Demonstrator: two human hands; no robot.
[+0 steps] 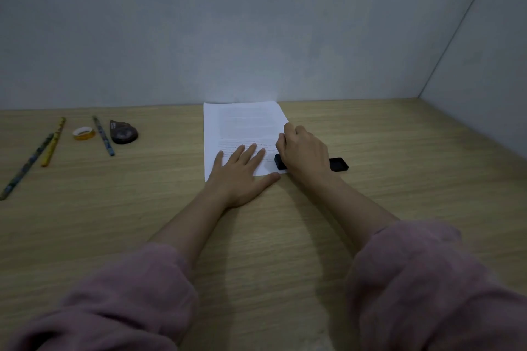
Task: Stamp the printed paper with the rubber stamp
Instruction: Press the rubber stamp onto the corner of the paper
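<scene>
A white printed paper lies on the wooden desk, its far edge against the wall. My left hand rests flat on the sheet's near part with the fingers spread. My right hand hovers over the paper's right edge with its fingers curled down; whatever is under them is hidden. A black block shows at the sheet's near right corner, just left of my right wrist. A flat black piece sticks out to the right of the wrist. Whether either is the rubber stamp, I cannot tell.
At the far left of the desk lie three pencils, a small roll of tape and a dark tape dispenser. Grey walls close the desk at the back and on the right. Pink sleeves cover both forearms.
</scene>
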